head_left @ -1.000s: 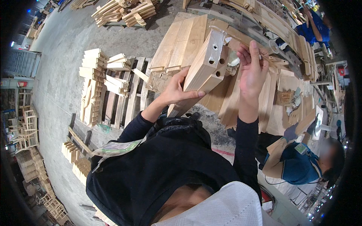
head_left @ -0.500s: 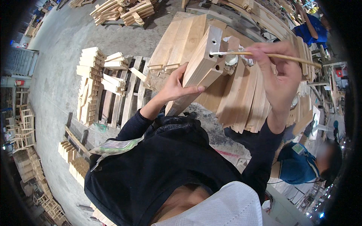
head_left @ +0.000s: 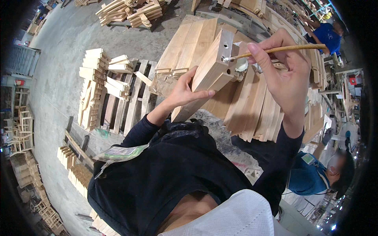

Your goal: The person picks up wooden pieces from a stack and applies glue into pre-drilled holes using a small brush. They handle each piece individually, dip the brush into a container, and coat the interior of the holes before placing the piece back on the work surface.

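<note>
My left hand (head_left: pixel 185 91) is wrapped round a bundle of pale wooden pieces (head_left: pixel 210 65), held at a slant with the drilled end facing right and up. Several dark round holes show in that end. A thin wooden stick (head_left: pixel 293 48) is pinched between the thumb and fingers of my right hand (head_left: pixel 285 67). White paste coats the stick's tip, which touches the end face at one hole. Just behind the drilled end is a container with white paste (head_left: pixel 241 64), partly hidden by the stick and my right hand.
Long wooden boards (head_left: pixel 187 45) lie beyond my left hand, and more wooden pieces (head_left: pixel 252 106) lie below my right. At the left, stacked wood (head_left: pixel 92 90) stands by a slatted pallet (head_left: pixel 136 96). A co-worker in blue (head_left: pixel 309 173) is at the lower right, another person (head_left: pixel 328 37) at the upper right.
My right hand has shifted slightly left, and the stick slants more steeply, its back end higher. The tip has moved slightly down and right at the hole. My left hand keeps its hold.
</note>
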Demonstrator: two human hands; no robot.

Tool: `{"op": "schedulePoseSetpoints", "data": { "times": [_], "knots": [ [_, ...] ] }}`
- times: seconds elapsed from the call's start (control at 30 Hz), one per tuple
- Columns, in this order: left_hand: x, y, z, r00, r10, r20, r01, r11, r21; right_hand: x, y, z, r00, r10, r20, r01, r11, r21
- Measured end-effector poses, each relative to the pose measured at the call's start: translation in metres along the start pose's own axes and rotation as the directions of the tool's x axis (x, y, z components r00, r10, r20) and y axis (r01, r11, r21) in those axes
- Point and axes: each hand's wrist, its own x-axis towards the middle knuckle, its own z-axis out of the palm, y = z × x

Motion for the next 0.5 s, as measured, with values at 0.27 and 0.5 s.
{"op": "schedulePoseSetpoints", "data": {
  "times": [0.27, 0.5],
  "knots": [
    [0.000, -0.006, -0.001, 1.000, 0.004, -0.007, -0.004, 1.000, -0.025, 0.000, 0.007, -0.001, 0.990, -0.010, -0.140, 0.036, 0.982, 0.186],
    [-0.005, 0.000, 0.004, 1.000, -0.015, 0.012, 0.015, 1.000, -0.002, 0.007, 0.018, 0.008, 0.989, -0.030, -0.145, 0.040, 0.997, 0.071]
  ]
}}
